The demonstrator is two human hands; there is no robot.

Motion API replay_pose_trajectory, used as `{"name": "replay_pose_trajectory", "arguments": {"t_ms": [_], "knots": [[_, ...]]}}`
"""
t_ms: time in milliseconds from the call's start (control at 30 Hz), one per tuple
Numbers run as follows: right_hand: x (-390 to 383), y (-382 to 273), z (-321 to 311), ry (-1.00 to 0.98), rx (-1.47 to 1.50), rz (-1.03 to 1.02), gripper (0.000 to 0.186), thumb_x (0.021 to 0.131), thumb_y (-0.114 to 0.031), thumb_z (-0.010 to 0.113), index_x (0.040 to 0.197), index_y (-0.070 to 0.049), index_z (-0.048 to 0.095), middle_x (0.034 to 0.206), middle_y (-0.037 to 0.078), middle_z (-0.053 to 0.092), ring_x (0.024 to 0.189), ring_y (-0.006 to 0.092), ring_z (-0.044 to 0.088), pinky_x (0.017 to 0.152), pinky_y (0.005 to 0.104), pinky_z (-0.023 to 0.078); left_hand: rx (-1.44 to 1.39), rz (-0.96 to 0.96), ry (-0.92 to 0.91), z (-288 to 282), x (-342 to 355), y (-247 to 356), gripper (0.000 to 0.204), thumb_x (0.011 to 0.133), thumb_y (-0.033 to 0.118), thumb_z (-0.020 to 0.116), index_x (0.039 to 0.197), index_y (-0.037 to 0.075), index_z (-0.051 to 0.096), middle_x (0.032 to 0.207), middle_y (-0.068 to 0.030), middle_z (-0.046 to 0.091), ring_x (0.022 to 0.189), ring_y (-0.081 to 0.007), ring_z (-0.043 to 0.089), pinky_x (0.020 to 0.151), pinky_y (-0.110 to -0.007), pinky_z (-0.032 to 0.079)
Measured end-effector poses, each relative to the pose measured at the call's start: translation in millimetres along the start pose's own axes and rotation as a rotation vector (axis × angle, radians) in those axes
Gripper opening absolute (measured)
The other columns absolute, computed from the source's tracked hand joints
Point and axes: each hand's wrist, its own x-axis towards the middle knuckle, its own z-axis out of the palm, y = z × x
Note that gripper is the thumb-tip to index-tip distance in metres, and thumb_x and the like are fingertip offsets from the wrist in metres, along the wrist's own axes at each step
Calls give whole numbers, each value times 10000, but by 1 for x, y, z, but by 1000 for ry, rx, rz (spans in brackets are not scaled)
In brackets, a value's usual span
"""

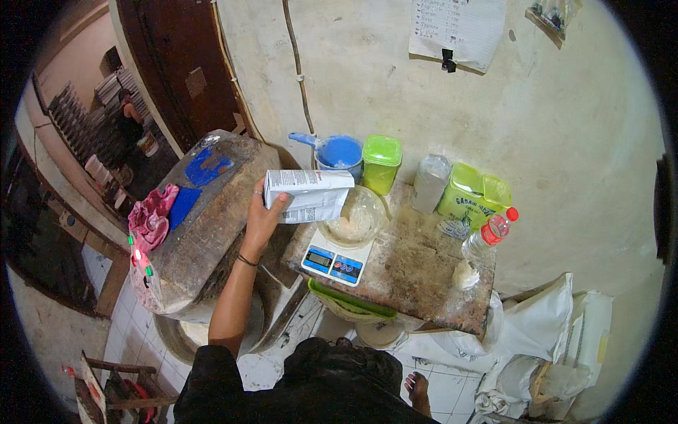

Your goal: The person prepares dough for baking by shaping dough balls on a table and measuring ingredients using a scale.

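My left hand (pixel 263 220) is closed on a silver-white foil pouch (pixel 309 196), tipped on its side with its right end over a clear plastic bowl (pixel 373 206). Pale powder lies in the bowl, which rests on a white kitchen scale (pixel 336 263) with a blue panel. Whether anything is pouring from the pouch, I cannot make out. Low by my right side hangs my right hand (pixel 417 387), apart from the table. Its fingers are loosely bent, and nothing shows in them.
Behind the bowl stand a blue dipper (pixel 339 152) and a green lidded container (pixel 382 164). Farther right are a green tub (pixel 466 191) and a red-capped bottle (pixel 491 233). A bulky machine (pixel 212 219) bearing a pink cloth (pixel 152 215) borders the table's left. White sacks (pixel 540 318) slump at right.
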Motion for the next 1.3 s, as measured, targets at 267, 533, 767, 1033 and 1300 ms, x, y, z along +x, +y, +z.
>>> {"name": "replay_pose_trajectory", "arguments": {"t_ms": [267,533,767,1033,1300], "knots": [[10,36,-33,28,82,173,262,837,-247,516,1057,-106,503,843,71,571,622,199,552,499,311,453,53,86,-41,-6,6,11,536,814,220,637,1225,-16,388,1097,-137,545,1024,-200,509,885,-316,397],[-1,38,-18,22,22,176,257,860,-236,499,1073,-93,514,752,48,565,621,186,558,508,304,471,130,120,-48,-12,13,38,572,797,249,652,1238,-10,396,1149,-148,524,1078,-211,486,932,-323,366],[5,30,-16,26,5,89,297,851,-284,491,1089,-108,517,854,57,588,735,206,572,627,365,478,126,184,-73,-15,20,61,591,772,259,678,1228,1,405,1110,-143,549,1052,-208,506,913,-322,382],[9,28,-18,57,11,94,286,831,-297,541,1057,-123,529,850,57,596,712,211,580,581,342,481,140,226,-28,-21,28,65,615,762,310,688,1219,3,413,1094,-133,559,1032,-202,517,894,-327,395],[12,30,-16,61,12,130,278,827,-250,549,1057,-97,512,815,71,587,651,200,571,533,323,478,198,299,1,-27,38,90,609,757,314,689,1217,20,420,1093,-130,559,1024,-203,522,885,-323,399]]}}
